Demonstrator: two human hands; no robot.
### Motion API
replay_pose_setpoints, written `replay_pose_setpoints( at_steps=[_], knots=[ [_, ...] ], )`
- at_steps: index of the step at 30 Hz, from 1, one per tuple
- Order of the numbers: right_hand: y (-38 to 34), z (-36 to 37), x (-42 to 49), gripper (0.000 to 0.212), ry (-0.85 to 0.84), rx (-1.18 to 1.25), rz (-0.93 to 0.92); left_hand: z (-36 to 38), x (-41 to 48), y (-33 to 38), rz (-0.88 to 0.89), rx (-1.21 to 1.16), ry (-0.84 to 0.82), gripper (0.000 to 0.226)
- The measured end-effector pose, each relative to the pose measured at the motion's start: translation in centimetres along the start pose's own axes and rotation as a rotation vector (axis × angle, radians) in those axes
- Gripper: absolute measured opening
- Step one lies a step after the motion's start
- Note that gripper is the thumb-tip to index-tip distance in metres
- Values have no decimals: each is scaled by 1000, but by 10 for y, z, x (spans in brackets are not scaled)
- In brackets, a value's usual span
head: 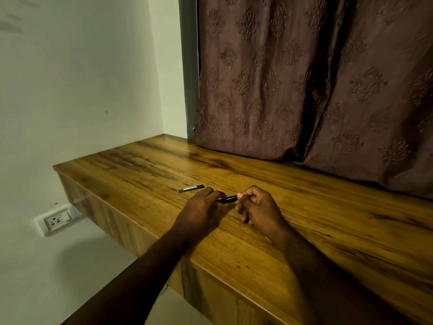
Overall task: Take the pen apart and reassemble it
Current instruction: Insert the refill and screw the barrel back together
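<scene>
Pen barrel (227, 199) is held between both grips: left hand (199, 207) curled round one end, right hand (257, 207) pinching the other. A separated piece (191, 188) lies on the desk (304, 231) just beyond the left grip. Advised: steady the left grip, work along the barrel's axis, stay low. Both barrel ends are hidden by fingers; loosening or tightening cannot be determined.

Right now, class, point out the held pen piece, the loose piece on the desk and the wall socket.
held pen piece (226, 199): head view, mid-barrel.
loose piece (191, 188): head view, pale middle strip.
wall socket (55, 221): head view, pin holes.
</scene>
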State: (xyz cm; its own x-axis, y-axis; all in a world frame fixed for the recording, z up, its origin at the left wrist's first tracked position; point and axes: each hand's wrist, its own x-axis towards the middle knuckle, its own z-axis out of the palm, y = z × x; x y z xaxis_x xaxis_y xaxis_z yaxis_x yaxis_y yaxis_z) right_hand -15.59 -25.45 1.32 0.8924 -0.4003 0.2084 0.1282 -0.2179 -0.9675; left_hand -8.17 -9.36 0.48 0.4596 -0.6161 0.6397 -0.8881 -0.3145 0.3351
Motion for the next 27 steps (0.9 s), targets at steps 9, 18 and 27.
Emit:
replay_pose_setpoints(
  at_steps=[9,18,27],
  knots=[
    [26,-46,24,33,401,-233,4,7,2,-14,-88,89,-65,44],
    [25,-22,30,29,130,-809,-104,12,3,-19,-110,98,-47,34],
    [14,-34,22,13,159,-93,-46,8,4,-20,-83,194,21,30]
  ],
)
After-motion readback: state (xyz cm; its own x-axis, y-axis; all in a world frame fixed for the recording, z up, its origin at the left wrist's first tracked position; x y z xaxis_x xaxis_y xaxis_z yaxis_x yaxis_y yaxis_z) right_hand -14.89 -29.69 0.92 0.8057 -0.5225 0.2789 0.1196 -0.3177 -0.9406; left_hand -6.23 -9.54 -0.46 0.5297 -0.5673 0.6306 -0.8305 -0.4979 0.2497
